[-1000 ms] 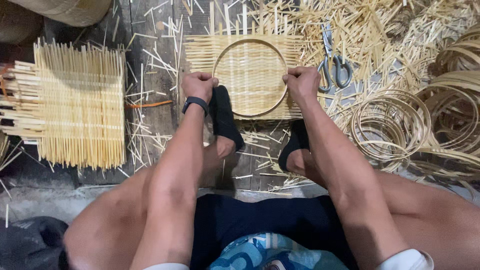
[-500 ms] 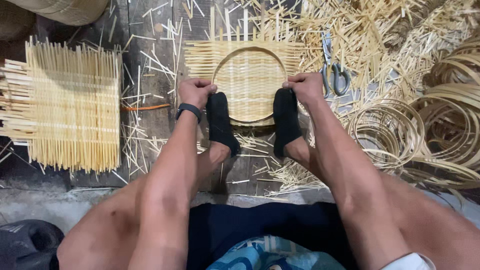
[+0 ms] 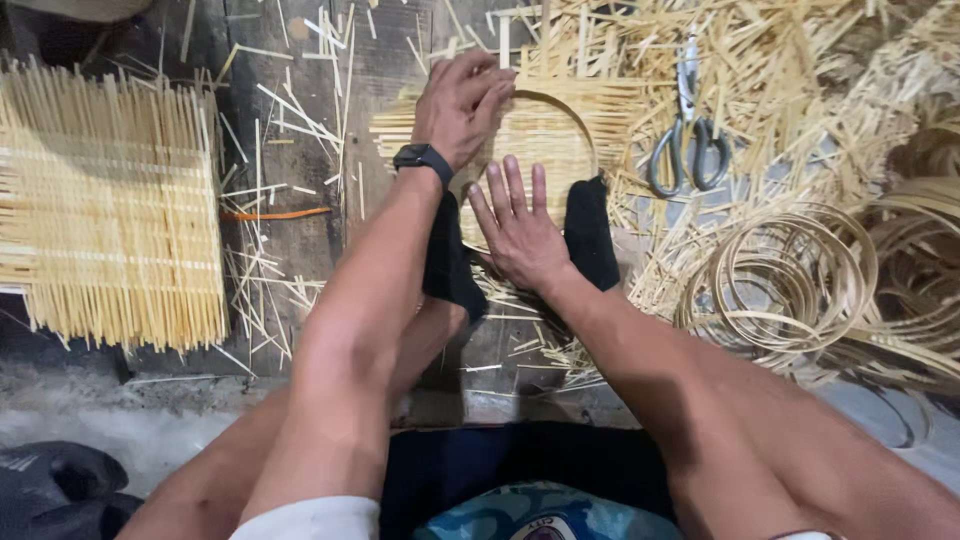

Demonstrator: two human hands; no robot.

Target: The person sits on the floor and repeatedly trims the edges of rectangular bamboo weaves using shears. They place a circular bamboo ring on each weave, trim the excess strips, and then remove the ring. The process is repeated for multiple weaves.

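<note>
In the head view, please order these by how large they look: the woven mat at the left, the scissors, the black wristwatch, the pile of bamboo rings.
1. Woven mat, largest.
2. Pile of bamboo rings; partly overlapping, so its extent is unsure.
3. Scissors.
4. Black wristwatch on the left hand, smallest.

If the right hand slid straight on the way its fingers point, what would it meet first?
The right hand lies flat on the round woven bamboo mat, fingers pointing away; straight on, it would likely meet the left hand at the far rim.

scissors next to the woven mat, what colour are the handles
Grey, a plain metal look, on the scissors; the head view shows them best.
</note>
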